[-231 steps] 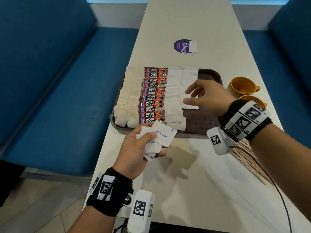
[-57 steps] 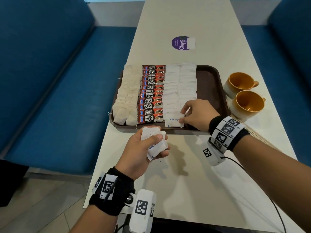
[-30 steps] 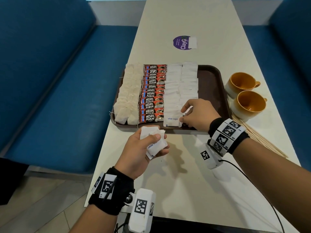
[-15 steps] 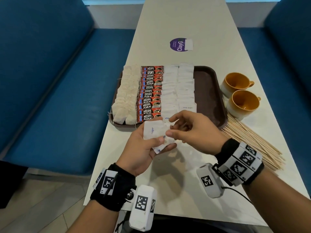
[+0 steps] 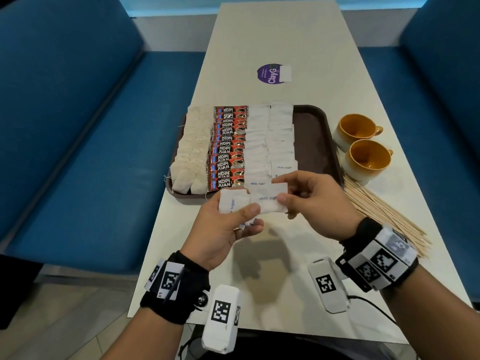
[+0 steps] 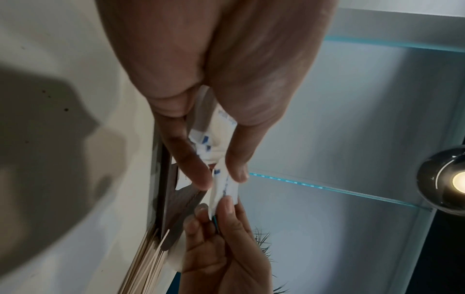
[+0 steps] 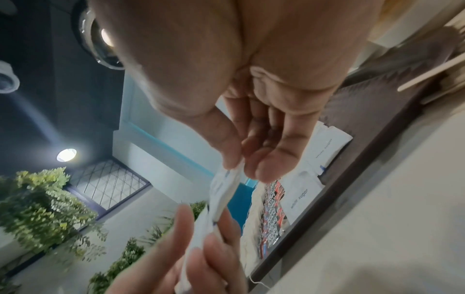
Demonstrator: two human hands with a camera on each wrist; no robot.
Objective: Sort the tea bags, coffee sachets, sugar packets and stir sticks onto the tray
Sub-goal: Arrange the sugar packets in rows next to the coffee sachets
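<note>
A brown tray (image 5: 314, 141) holds columns of tea bags (image 5: 192, 152), red coffee sachets (image 5: 228, 149) and white sugar packets (image 5: 270, 141). In front of the tray's near edge my left hand (image 5: 228, 224) grips a small stack of sugar packets (image 5: 233, 206). My right hand (image 5: 306, 201) pinches one white sugar packet (image 5: 270, 201) between thumb and forefinger at the top of that stack. The same pinch shows in the right wrist view, on the packet (image 7: 224, 191), and in the left wrist view, on the stack (image 6: 221, 185). Wooden stir sticks (image 5: 384, 214) lie on the table right of my right hand.
Two orange cups (image 5: 363, 144) stand right of the tray. A purple round sticker (image 5: 272, 74) lies farther up the long white table (image 5: 272, 268). Blue benches (image 5: 91, 139) flank both sides. The tray's right strip is bare.
My right hand left the sugar column on the tray, came back to my left hand, and now pinches a packet from the stack. The left hand has stayed in place.
</note>
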